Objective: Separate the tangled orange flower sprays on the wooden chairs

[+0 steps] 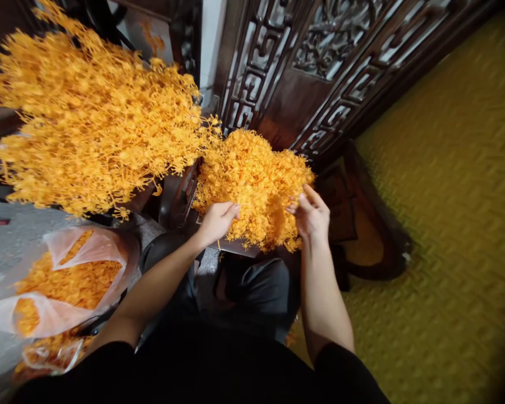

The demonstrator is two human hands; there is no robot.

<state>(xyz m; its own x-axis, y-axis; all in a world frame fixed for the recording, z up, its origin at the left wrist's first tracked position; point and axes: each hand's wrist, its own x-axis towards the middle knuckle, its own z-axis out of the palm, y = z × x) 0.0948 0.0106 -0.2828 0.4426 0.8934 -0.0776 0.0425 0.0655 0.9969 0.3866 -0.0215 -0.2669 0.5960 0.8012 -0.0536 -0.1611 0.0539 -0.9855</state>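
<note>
Two bare hands work at a heap of orange cordyceps strands [252, 179] piled on a dark tray [231, 247] at the centre of the frame. The left hand [217, 221] rests against the heap's lower left edge, its fingers curled loosely into the strands; its grip looks half closed, though whether it pinches any strand I cannot tell. The right hand [312, 216] is at the heap's right edge, thumb and fingertips drawn together on a small tuft of strands. A much larger mass of the same orange strands [88, 123] fills the upper left of the frame, just beside the heap. At lower left, clear plastic bags [67, 280] lie open on the grey floor [12, 247], holding more orange strands. Carved dark wooden furniture [320, 67] stands behind the heap, and a yellow woven mat [446, 224] covers the right side.
</note>
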